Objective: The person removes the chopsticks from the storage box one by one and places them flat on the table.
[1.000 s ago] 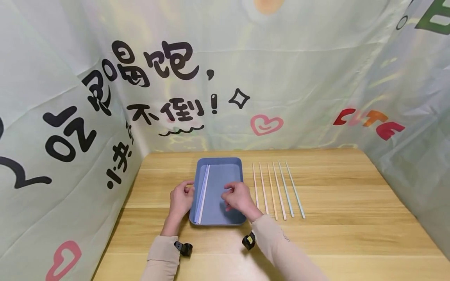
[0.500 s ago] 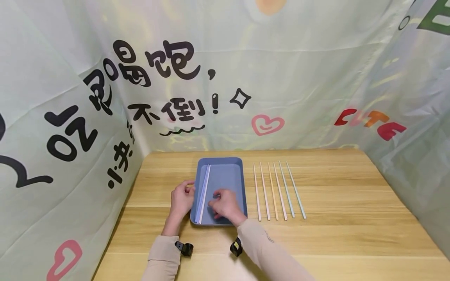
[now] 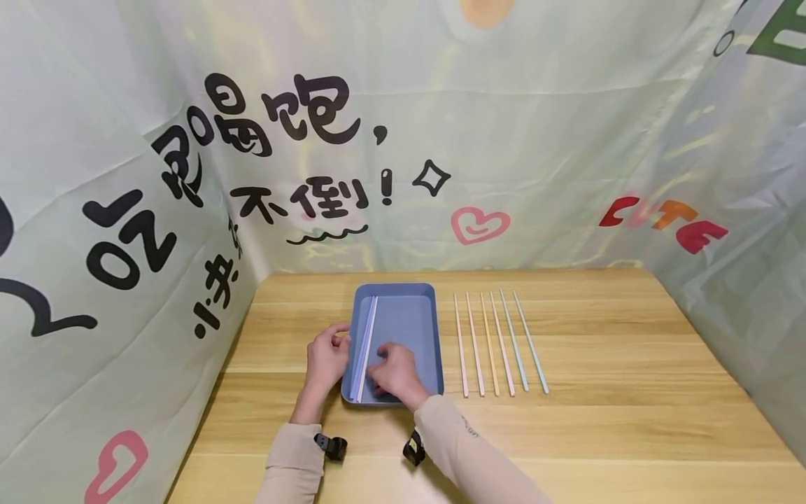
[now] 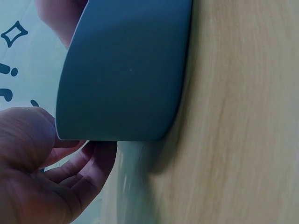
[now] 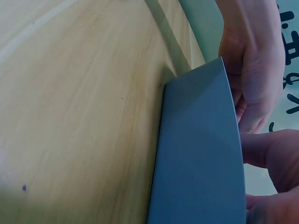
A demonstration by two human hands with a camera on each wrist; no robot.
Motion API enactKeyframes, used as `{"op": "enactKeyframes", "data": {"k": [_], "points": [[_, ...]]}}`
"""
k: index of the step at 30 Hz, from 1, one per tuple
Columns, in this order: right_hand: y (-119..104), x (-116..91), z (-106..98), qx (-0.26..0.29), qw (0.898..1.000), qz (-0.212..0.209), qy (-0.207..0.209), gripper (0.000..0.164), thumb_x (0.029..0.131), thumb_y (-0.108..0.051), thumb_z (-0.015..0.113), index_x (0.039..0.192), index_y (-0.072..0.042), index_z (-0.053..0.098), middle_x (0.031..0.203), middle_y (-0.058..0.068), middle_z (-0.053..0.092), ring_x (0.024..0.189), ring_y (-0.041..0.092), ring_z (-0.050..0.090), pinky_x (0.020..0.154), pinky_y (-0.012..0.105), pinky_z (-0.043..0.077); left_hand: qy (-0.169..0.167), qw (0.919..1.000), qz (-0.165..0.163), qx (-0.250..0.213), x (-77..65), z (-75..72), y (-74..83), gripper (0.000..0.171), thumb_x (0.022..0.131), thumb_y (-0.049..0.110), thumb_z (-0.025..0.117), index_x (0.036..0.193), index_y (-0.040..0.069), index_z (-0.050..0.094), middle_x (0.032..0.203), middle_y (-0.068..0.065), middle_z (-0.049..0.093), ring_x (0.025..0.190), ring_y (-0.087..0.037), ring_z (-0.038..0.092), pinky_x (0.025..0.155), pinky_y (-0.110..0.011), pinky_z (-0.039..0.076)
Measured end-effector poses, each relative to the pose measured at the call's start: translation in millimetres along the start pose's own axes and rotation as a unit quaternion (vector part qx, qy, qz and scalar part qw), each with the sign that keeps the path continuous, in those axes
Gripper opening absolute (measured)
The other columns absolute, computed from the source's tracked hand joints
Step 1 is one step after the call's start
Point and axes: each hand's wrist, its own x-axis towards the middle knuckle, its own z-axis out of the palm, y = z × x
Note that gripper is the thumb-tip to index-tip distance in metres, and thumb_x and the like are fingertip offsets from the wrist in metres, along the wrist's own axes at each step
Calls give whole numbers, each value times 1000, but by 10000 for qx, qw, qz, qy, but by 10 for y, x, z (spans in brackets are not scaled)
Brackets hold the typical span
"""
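Observation:
In the head view a blue tray (image 3: 406, 308) lies on the table. Along its left side rest a few purple and whitish chopsticks (image 3: 365, 343), close together and nearly parallel. My left hand (image 3: 327, 358) holds the tray's left edge, thumb by the rim and fingers against the outer wall; the left wrist view shows these fingers (image 4: 100, 161) at the tray wall. My right hand (image 3: 397, 371) is over the tray, bent fingers beside the chopsticks. In the right wrist view its thumb and forefinger stand apart; the tray wall hides their tips, so contact cannot be told.
Right of the tray lie several more chopsticks in a spaced row, among them a pink chopstick (image 3: 461, 343), an orange chopstick (image 3: 489, 343) and a light-blue chopstick (image 3: 531, 343). Printed cloth (image 3: 535, 140) surrounds the back and sides of the wooden table (image 3: 617, 392).
My right hand has moved left and slightly nearer to me across the tray, up beside the chopsticks. My left hand has stayed at the tray's left edge.

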Motion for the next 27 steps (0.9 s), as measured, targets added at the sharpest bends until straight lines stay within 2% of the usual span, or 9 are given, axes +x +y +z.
{"op": "enactKeyframes", "data": {"k": [12,22,27], "points": [[9,15,40,21,10000,13,57,43,87,2,74,127,15,62,68,9,70,57,32,74,50,34,59,-38,10000,26,-9,-2,-5,-2,26,99,6,68,124,2,74,82,-10,71,70,-17,65,64,-30,51],[54,38,61,109,9997,-119,208,41,84,10,71,124,13,63,65,8,66,47,25,68,45,32,56,8,10000,65,-40,-1,-5,8,25,99,6,69,123,3,75,81,-10,72,70,-16,66,66,-30,52],[46,28,67,177,9997,-47,170,39,87,5,77,123,12,62,66,7,65,46,21,66,46,32,57,32,9999,91,-54,-8,1,0,25,98,4,69,123,2,75,82,-10,72,71,-16,67,66,-30,52]]}}
